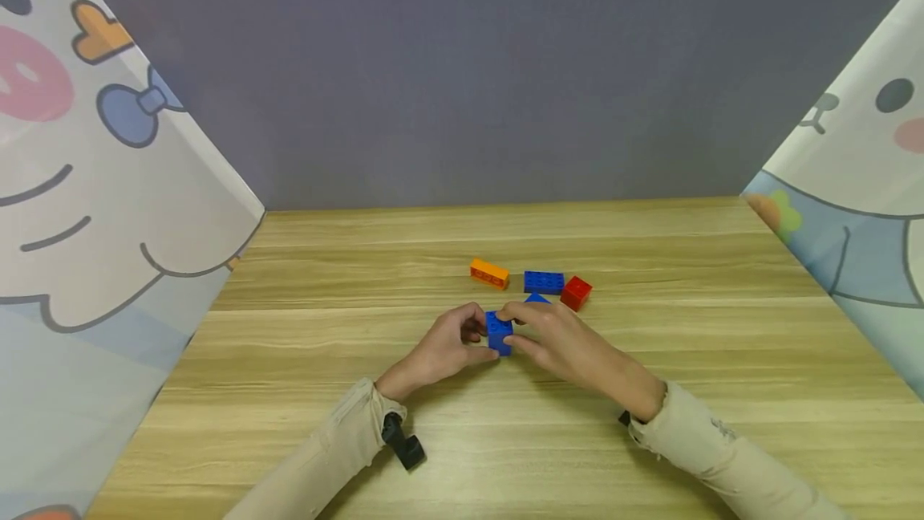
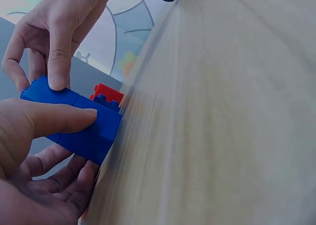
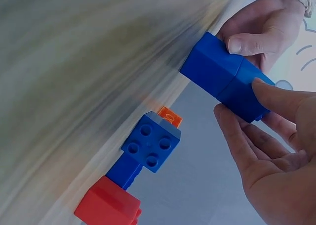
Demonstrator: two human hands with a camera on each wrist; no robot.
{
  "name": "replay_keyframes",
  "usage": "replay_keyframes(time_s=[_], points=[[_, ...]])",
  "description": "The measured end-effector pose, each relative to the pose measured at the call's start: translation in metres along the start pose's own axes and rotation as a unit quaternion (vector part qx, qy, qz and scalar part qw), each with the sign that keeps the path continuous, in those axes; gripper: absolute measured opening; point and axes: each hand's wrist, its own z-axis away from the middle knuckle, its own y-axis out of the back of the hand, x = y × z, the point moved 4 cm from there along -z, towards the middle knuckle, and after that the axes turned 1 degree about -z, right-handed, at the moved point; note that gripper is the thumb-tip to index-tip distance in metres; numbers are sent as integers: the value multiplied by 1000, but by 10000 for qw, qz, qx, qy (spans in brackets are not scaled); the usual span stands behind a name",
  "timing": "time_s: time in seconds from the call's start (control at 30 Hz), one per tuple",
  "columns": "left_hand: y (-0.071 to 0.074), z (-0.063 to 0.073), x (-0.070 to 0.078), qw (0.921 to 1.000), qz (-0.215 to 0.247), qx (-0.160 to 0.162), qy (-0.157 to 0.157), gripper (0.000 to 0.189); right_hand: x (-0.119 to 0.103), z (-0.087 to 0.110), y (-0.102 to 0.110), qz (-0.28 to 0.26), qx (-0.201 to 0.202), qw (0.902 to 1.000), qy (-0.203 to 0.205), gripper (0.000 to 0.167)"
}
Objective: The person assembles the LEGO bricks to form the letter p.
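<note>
Two square blue bricks stand one on top of the other between the hands, low over the table. My left hand grips the lower brick, its thumb along the near side and its other fingers curled behind. From the right, my right hand pinches the upper brick between thumb and fingers. A thin seam shows where the two bricks meet in the right wrist view. Just beyond the right hand, another blue brick shows its studs; the hand partly hides it in the head view.
Behind the hands lie an orange brick, a long blue brick and a red brick on the wooden table. A grey wall closes off the back, with cartoon-printed panels at both sides.
</note>
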Motion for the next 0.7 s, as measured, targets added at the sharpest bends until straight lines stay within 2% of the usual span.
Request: replay_keyframes(time_s=[0.17,0.3,0.57,0.7], points=[[-2,-3,2,9997,-56,-99,-208,28,0,3,1,197,146,9997,-12,31],[-3,-3,3,9994,-60,-131,-305,27,0,5,1,158,196,9997,-37,32],[-3,1,2,9997,145,-47,-192,30,-1,3,-3,34,166,9999,12,32],[-3,2,7,9993,214,5,-304,31,-1,3,-2,76,179,9998,3,31]])
